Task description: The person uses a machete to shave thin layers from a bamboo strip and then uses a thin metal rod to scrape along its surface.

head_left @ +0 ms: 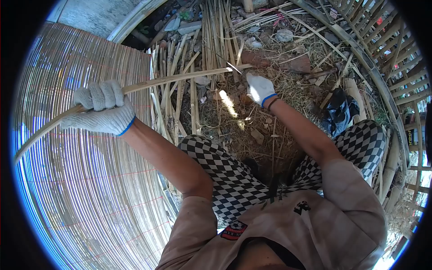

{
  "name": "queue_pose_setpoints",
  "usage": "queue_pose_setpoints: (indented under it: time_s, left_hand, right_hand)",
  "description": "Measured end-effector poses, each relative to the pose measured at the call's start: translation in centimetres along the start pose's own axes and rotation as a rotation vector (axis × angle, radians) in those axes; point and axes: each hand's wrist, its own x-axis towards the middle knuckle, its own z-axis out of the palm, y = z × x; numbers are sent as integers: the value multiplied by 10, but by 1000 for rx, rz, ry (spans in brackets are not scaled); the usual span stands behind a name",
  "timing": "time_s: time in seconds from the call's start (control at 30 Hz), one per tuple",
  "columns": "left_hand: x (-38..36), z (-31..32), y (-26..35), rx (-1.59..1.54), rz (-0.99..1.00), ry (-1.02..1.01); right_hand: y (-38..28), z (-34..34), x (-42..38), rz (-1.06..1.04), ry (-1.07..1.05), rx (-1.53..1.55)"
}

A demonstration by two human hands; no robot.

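My left hand, in a white knitted glove with a blue cuff, is wrapped round a long split bamboo strip. The strip bends down past my fist at the left and runs out to the right, its far end near my other hand. My right hand, gloved the same way, is closed around a knife whose thin blade catches the light. The blade crosses the strip near its right end in this view. The knife's handle is hidden in my fist.
A bamboo slat screen tied with red thread spans the left side. Loose bamboo strips lie ahead, among shavings and rubble on the dirt. A bamboo lattice stands at the right, and a black plastic bag lies by my right knee.
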Motion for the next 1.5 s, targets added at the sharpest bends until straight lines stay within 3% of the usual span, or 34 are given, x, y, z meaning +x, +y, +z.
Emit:
queue_pose_setpoints:
  time_s: [0.1, 0.17, 0.2, 0.3, 0.33, 0.43, 0.5, 0.57, 0.67, 0.77, 0.83, 0.9, 1.0, 1.03, 1.07, 1.2, 1.3, 1.37, 1.4, 1.5]
  left_hand:
    - [6, 12, -6, -25, -5, -20]
    - [6, 6, -4, -72, -27, -17]
    - [9, 3, -4, -107, -38, -70]
    - [10, 3, -1, -47, -21, 17]
    - [13, 2, 1, -73, -66, -74]
    - [12, 7, 1, -110, -104, -149]
    - [3, 14, -1, -141, -86, -131]
    - [16, 23, -6, -150, -65, -175]
    - [13, 29, -6, -133, -117, -227]
    - [18, 21, -2, -10, -71, -148]
    - [20, 16, -1, 47, -33, -140]
    - [18, 15, 2, 111, -25, -91]
    - [16, 14, 2, 81, -45, -127]
    - [15, 16, 3, 59, -54, -142]
    - [12, 19, 3, 73, -53, -126]
    - [16, 28, -1, 44, -32, -159]
    - [18, 20, 4, 117, -25, -110]
    - [19, 12, 9, 222, 28, -17]
    - [17, 16, 8, 288, 69, 61]
    - [19, 17, 8, 218, 6, -44]
  right_hand:
    - [-2, 4, -2, 26, 73, 113]
    - [-46, -30, -5, 90, 57, 118]
    - [-67, -45, -5, 16, 92, 156]
    - [-101, -65, -8, -182, 147, 223]
    - [-104, -66, -7, -249, 176, 231]
    - [-13, 3, -6, -192, 149, 152]
    - [74, 53, 7, 255, -173, -64]
    - [83, 20, -29, 256, -211, 33]
    - [44, 59, -21, 308, -26, 145]
    - [-10, 19, -5, 177, 40, 237]
    - [-26, 9, -3, -146, 369, 305]
    - [-52, -26, -1, -67, 224, 284]
    - [-5, 28, -6, -144, 331, 221]
    - [-4, 18, -5, 202, 8, 184]
    - [21, 32, -3, 303, -42, 199]
    - [40, 56, -10, 380, -74, 172]
    - [-3, 29, -4, 229, 6, 251]
    - [-7, 34, 2, -127, 335, 409]
    - [-17, 15, -3, -154, 366, 289]
    - [-5, 9, 6, 184, -15, 175]
